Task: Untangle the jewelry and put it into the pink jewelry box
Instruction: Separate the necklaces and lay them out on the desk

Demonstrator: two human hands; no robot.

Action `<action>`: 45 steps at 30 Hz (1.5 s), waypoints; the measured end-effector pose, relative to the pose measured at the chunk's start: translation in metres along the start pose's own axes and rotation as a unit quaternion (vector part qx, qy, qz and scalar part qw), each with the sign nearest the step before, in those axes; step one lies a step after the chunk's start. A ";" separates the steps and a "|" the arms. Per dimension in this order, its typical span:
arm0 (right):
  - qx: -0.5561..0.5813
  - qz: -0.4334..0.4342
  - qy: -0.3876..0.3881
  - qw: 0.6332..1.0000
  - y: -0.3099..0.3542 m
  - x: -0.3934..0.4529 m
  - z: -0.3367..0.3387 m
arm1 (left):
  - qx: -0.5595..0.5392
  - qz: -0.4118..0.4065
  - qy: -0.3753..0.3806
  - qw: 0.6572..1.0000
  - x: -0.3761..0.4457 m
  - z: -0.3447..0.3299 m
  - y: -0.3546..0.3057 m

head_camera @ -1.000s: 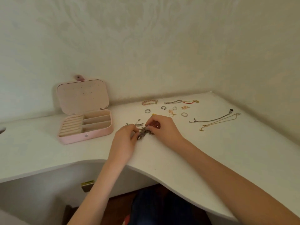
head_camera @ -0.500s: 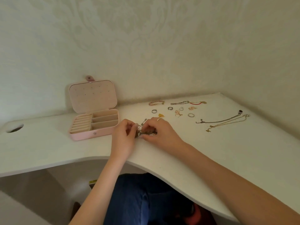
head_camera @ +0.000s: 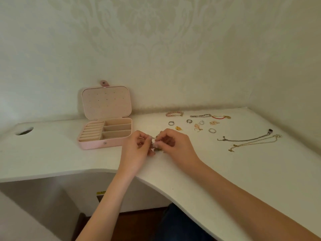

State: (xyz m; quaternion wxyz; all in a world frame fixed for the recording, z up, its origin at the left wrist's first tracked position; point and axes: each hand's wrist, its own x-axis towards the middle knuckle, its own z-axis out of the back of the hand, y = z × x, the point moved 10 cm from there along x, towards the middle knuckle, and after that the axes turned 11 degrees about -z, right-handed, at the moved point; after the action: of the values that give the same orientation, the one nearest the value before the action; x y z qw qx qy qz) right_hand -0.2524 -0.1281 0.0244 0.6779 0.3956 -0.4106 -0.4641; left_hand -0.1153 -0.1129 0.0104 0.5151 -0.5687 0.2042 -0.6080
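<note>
My left hand [head_camera: 137, 150] and my right hand [head_camera: 175, 146] meet at the middle of the white desk, both pinching a small tangled clump of jewelry [head_camera: 156, 145] that is mostly hidden by my fingers. The pink jewelry box [head_camera: 97, 145] stands open to the left of my hands, lid upright, with ring rolls and three bare compartments inside. Behind my hands lie bracelets [head_camera: 174, 114], several rings [head_camera: 171, 123] and small gold earrings [head_camera: 178, 128]. Two long necklaces [head_camera: 246, 140] stretch out at the right.
The white desk [head_camera: 225, 171] fits into a corner with wallpapered walls behind and to the right. A round cable hole [head_camera: 24, 131] sits at the far left. The desk's front edge curves inward in front of me, with my legs below it.
The camera has turned left, so the box and jewelry sit further right in view. My hands stay together on the tangle, which is now more hidden between my fingers.
</note>
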 end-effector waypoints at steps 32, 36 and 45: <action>0.071 -0.082 -0.051 0.993 -0.008 0.011 0.099 | -0.210 0.044 0.142 0.966 0.022 -0.102 -0.042; 0.115 -0.102 -0.029 0.988 -0.006 0.009 0.100 | -0.228 0.062 0.136 0.962 0.019 -0.102 -0.041; 0.233 -0.155 0.077 0.957 -0.010 0.004 0.079 | -0.344 0.078 0.111 0.929 0.021 -0.091 -0.040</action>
State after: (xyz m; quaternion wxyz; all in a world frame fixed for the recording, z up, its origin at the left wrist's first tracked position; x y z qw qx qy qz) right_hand -0.3272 -0.1471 0.0439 0.5163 0.6361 -0.3874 -0.4228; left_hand -0.2092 -0.1463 0.0296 0.3074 -0.6222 0.5003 -0.5178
